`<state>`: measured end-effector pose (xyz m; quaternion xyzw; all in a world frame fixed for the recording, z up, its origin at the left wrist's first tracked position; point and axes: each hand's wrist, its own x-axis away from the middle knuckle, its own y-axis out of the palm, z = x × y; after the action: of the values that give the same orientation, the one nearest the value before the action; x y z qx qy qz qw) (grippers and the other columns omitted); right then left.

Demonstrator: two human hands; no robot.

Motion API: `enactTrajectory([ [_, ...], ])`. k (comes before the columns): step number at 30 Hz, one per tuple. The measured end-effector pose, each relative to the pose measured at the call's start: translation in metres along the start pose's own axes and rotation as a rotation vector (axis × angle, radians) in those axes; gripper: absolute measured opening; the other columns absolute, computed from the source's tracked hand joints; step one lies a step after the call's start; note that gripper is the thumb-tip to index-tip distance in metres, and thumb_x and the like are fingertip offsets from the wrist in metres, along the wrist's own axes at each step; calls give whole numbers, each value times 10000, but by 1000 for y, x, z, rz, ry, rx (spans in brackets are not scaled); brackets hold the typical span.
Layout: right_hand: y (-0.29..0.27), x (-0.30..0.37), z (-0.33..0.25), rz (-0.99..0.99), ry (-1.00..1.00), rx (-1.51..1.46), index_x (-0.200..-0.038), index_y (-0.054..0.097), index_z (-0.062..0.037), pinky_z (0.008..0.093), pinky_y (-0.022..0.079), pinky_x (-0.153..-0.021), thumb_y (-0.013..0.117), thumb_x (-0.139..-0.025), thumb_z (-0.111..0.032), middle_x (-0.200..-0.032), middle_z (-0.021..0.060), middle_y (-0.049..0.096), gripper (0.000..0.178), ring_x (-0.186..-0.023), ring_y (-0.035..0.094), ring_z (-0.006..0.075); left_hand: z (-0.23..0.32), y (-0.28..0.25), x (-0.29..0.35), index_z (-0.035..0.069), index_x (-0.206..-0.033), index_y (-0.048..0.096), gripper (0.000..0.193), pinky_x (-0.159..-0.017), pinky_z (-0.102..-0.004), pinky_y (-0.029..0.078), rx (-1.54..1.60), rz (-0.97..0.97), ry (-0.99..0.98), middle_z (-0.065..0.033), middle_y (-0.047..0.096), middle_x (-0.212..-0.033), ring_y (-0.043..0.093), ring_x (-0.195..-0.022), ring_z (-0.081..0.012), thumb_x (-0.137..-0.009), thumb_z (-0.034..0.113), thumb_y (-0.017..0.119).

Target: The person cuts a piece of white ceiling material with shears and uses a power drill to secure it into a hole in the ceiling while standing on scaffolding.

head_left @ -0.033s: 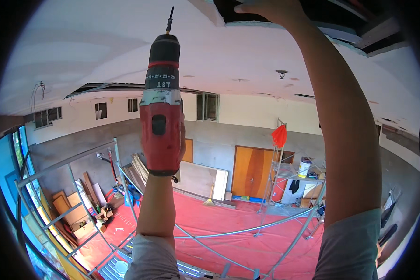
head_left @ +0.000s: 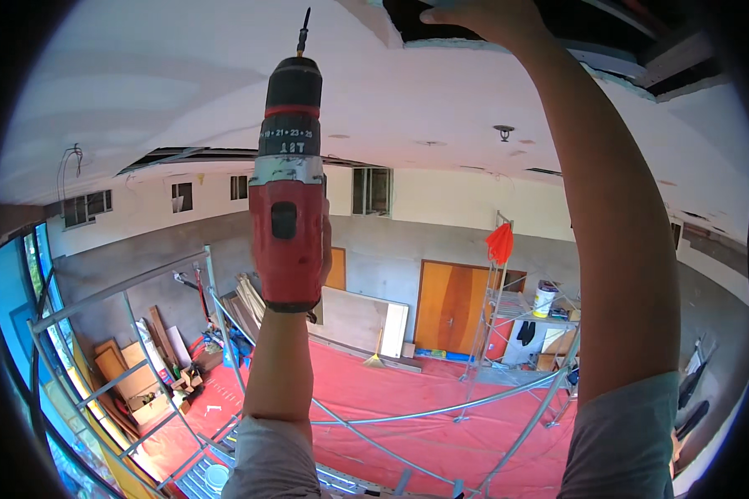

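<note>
My left hand [head_left: 325, 241] is wrapped round the grip of a red and black cordless drill [head_left: 288, 208], mostly hidden behind its body. The drill points straight up, and a slim dark bit [head_left: 304, 33] stands in its chuck, its tip just below the frame's upper edge. My right arm reaches up to a ragged opening [head_left: 441, 41] in the white ceiling [head_left: 424, 91]. There my right hand [head_left: 487, 18] shows a thumb stretched to the left; its other fingers are cut off by the frame, so any hold is hidden.
Scaffold rails [head_left: 125, 291] surround me, above a red-covered floor [head_left: 374, 407]. Another scaffold with a red cloth [head_left: 499, 243] and a white bucket [head_left: 544, 299] stands at the right. Boards and boxes [head_left: 146, 399] lean at the left. A sprinkler head [head_left: 503, 131] hangs from the ceiling.
</note>
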<state>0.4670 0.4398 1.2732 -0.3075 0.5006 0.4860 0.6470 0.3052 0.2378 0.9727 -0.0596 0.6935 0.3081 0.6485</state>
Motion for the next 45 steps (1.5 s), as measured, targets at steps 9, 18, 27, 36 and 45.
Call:
enactTrajectory([
  [9,6,5,4,69,-11,-51,-1188,704,54,445,496,-1020,753,-704,-753,-1116,297,712,942,-1125,680,401,0,-10,-20,104,-1419,518,458,-1107,-363,410,-18,-74,-98,-92,580,-1365,529,-1290,-211,-1041,357,569],
  [18,-25,0,10,-381,32,-407,-1331,665,-11,415,472,-1050,681,-716,-863,-1310,257,661,1052,-1253,623,376,11,-6,-31,72,-1298,628,423,-940,-406,528,32,93,73,-114,685,-1202,673,-1073,-285,-953,294,732],
  [27,-20,-16,20,-467,58,-341,-1243,721,-21,399,481,-968,723,-749,-796,-1203,206,721,919,-1150,667,354,4,39,18,80,-1278,663,383,-971,-424,520,282,-169,-219,-133,684,-1242,667,-1124,-311,-965,297,702],
  [36,-34,-11,4,-525,143,-331,-1104,762,-15,389,460,-949,787,-732,-727,-1148,201,722,803,-1103,660,335,37,137,61,81,-1331,567,365,-959,-410,577,2465,-483,-1033,-125,653,-1254,660,-1129,-263,-1069,319,477],
  [45,-22,-17,3,-502,161,-271,-1033,787,-39,402,461,-953,753,-782,-690,-1138,203,734,698,-1077,667,346,124,196,45,61,-1247,635,511,-888,-431,532,1305,-350,-560,-152,675,-1106,670,-1019,-342,-791,204,815],
])
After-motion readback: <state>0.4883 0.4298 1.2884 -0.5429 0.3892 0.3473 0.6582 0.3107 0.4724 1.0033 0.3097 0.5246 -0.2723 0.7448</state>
